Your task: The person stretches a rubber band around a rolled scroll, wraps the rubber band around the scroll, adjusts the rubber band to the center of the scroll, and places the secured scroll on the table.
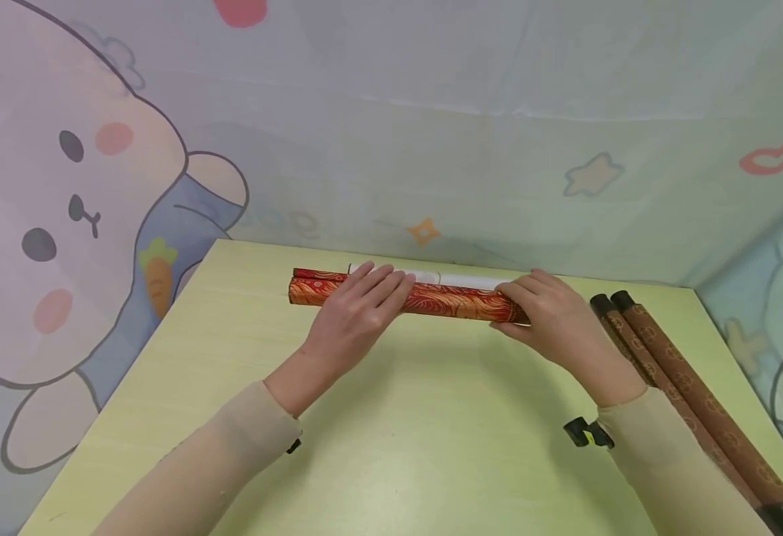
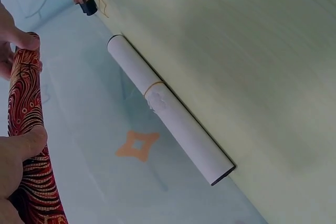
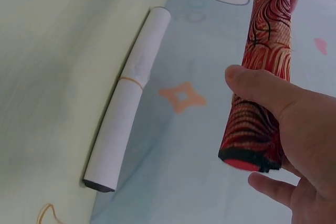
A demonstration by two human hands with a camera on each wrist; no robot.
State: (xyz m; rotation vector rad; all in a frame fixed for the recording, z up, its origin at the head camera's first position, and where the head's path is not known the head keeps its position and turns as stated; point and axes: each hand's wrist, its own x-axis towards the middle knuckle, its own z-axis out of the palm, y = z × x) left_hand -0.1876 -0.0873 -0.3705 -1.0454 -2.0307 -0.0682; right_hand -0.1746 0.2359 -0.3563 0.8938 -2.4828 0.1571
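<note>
We see a roll (image 1: 458, 303) of red stuff, its surface covered in swirling, wavy lines of orange-gold and black. It is rolled up into a long tube, with a slimmer ridge showing along its far side at the left end. We find it held raised over the table (image 1: 391, 447), lying crosswise and almost level, and in the head view it partly covers a white roll (image 1: 468, 281). The left hand (image 1: 363, 313) grips it left of the middle, leaving the left end free. The right hand (image 1: 551, 309) grips near the other end, where we make out a dark rim around a red face.
</note>
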